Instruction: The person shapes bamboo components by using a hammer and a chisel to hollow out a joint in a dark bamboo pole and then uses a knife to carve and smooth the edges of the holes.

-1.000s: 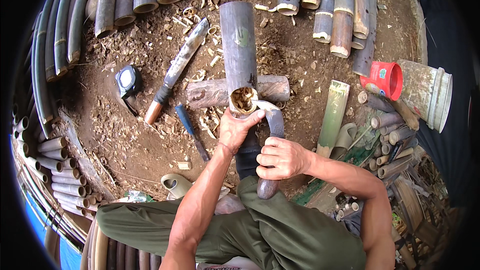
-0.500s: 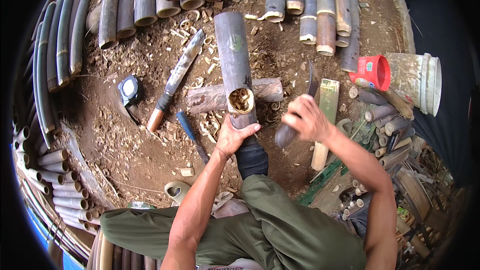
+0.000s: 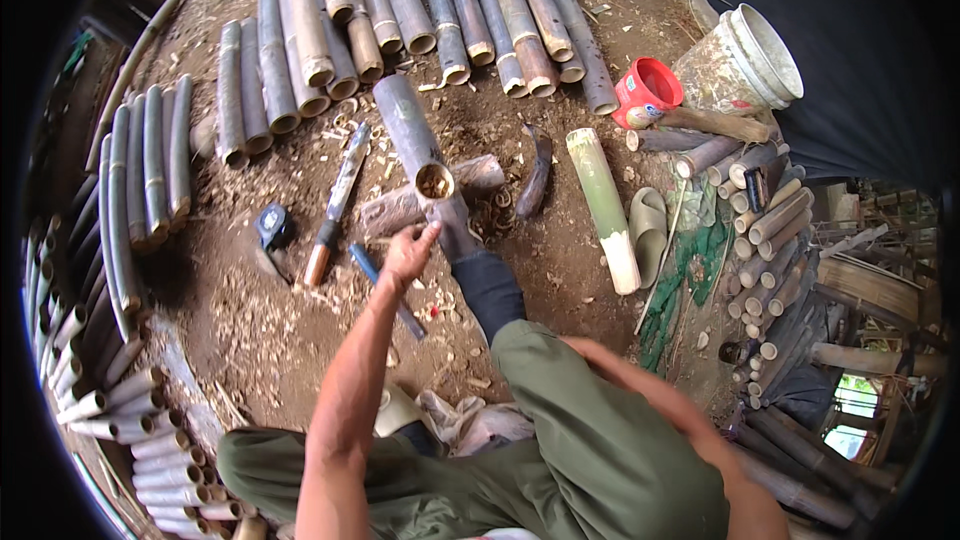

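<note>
A bamboo tube (image 3: 405,125) leans over a short log (image 3: 392,212), its near mouth packed with pale shavings. Beside that mouth, my left hand (image 3: 405,258) is closed, thumb tip against a grey-brown piece above my black-sleeved ankle (image 3: 487,290); what its fingers hold, if anything, is hidden. My right forearm runs behind my raised knee, which hides the right hand. A dark curved knife (image 3: 537,175) lies on the dirt right of the log. Left of my left hand are a blue-handled tool (image 3: 370,265) and a long knife with a wrapped handle (image 3: 338,205).
A tape measure (image 3: 272,228) lies at left. Dark bamboo tubes (image 3: 450,25) line the far side. At right are a green bamboo piece (image 3: 600,200), a sandal (image 3: 648,235), a red tub (image 3: 650,92), a dirty white bucket (image 3: 735,60) and stacked bamboo (image 3: 775,230).
My right hand has left the curved knife's side and gone behind the knee; the knife rests on the ground. My view has shifted to the right. The left hand stays beside the tube.
</note>
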### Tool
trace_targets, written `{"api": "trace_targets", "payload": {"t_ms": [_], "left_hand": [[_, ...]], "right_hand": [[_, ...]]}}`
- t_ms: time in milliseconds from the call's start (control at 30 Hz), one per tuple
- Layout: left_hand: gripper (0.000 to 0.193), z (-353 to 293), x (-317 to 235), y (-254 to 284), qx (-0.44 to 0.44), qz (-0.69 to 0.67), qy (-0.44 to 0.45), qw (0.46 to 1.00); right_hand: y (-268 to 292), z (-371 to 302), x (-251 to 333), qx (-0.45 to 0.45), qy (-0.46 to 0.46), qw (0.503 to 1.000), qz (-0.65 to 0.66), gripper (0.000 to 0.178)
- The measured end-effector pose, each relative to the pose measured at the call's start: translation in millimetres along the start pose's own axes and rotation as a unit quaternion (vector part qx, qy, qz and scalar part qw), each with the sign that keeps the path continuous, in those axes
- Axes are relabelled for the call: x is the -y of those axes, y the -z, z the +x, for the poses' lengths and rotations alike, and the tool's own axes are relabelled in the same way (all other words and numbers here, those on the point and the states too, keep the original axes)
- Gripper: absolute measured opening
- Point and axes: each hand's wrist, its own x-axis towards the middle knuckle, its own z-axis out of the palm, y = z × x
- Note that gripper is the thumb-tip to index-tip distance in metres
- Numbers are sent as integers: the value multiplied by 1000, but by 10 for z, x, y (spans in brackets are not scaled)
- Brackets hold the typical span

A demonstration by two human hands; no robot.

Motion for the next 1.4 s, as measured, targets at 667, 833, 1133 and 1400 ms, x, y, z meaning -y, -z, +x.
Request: {"api": "trace_targets", "payload": {"t_ms": [667,833,1133,1400], "left_hand": [[44,-1523,-1008,2923,-145,539,-107,823],[40,-967,-397,3464,-184,554,-101,806],[49,-490,-541,2541,-19,486,34,873],[50,67,-528,2336,41,502,49,862]], "right_hand": [[1635,-4030,1937,-668,-205,691,-186,78],[2981,-5783,2584,-634,-391,351,-567,78],[5003,-5093,3251,-503,-532,212,-647,31],[5664,-4638,3242,-483,-586,245,-603,35]]}}
